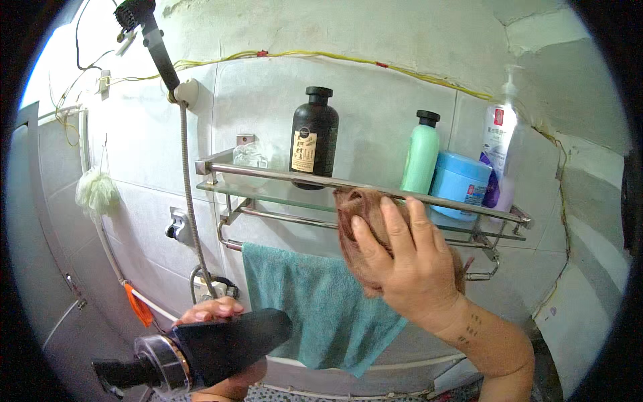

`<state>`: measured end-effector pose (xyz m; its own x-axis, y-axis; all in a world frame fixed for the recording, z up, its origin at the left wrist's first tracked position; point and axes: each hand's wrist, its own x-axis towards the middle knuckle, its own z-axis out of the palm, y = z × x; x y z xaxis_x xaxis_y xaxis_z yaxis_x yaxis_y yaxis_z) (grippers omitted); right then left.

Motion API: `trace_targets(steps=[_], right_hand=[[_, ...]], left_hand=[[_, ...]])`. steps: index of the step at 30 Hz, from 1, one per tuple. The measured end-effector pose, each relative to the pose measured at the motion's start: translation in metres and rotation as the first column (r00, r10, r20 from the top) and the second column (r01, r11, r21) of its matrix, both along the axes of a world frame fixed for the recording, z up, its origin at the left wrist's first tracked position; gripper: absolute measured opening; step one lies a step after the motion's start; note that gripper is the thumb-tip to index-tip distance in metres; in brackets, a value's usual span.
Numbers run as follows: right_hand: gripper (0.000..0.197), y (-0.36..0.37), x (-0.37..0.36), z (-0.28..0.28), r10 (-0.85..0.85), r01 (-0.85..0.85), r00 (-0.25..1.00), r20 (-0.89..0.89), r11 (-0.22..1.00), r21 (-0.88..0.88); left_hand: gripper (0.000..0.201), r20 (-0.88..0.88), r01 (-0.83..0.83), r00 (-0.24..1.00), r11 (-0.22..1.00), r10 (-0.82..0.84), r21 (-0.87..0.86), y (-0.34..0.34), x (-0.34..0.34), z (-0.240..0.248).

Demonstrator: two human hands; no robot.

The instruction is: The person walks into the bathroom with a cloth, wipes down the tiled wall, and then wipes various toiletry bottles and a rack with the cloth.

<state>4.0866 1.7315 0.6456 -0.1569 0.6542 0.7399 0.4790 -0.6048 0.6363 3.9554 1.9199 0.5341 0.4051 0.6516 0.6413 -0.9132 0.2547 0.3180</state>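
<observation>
My left hand [209, 311] is wrapped round a dark pump bottle [234, 345]. The bottle lies tilted on its side, its clear collar and black pump pointing to the lower left. With my right hand [418, 271] I press a brown cloth [353, 218] against the front rail of a metal and glass wall shelf [281, 175]. Fingers are spread over the cloth, and part of it is hidden under the palm. On the shelf stand a black bottle [321, 127], a green bottle [420, 157], a blue jar [462, 179] and a white and purple pump bottle [499, 147].
A teal towel [301, 281] hangs from the bar under the shelf. At left are a shower head [157, 50] with its metal hose [187, 174], a pale bath puff [98, 191] and an orange item [138, 307]. Yellow cable [321, 55] runs along the tiled wall.
</observation>
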Motion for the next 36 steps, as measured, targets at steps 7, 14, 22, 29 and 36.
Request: trace_targets(steps=[7,14,22,29,36], right_hand=[[0.040,0.046,-0.015,0.016,0.014,-0.017,0.995,-0.094,0.999,-0.027],[0.035,0.012,-0.007,0.020,0.148,-0.154,0.983,-0.112,0.987,-0.049],[0.080,-0.057,-0.030,0.029,-0.116,0.073,0.903,-0.414,0.990,-0.118],[0.083,-0.074,-0.037,0.012,-0.080,0.077,0.927,-0.366,0.997,-0.022],[0.065,-0.103,-0.044,-0.015,0.079,-0.036,0.911,-0.404,0.993,0.113]], left_hand=[[0.060,0.312,-0.242,0.937,0.935,0.156,0.259,0.012,0.036,0.021],[0.076,0.389,-0.068,0.921,0.974,-0.022,0.215,0.022,0.056,0.067],[0.035,0.316,-0.213,0.947,0.838,0.052,0.502,-0.025,0.072,0.215],[0.050,0.242,-0.515,0.785,0.382,0.571,0.768,-0.042,0.165,0.241],[0.066,0.052,-0.286,0.765,0.268,0.642,0.920,-0.029,0.187,0.221]])
